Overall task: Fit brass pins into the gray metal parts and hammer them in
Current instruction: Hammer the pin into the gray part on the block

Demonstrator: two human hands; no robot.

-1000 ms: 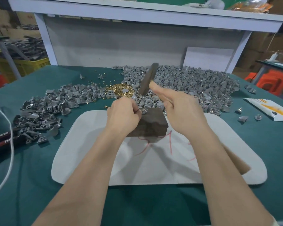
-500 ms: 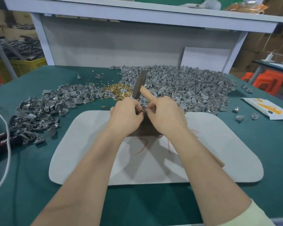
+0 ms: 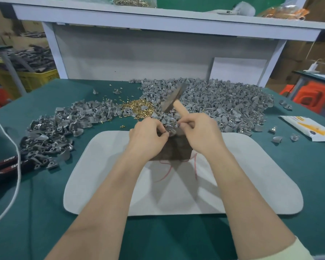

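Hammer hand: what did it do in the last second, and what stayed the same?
The right hand, gripping the hammer, moved left until its fingers met the left hand at the gray part on the dark block. The left hand kept holding that part; block, mat and piles stayed.

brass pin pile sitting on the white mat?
No, the brass pin pile lies on the green table cover beyond the white mat, among the gray metal parts.
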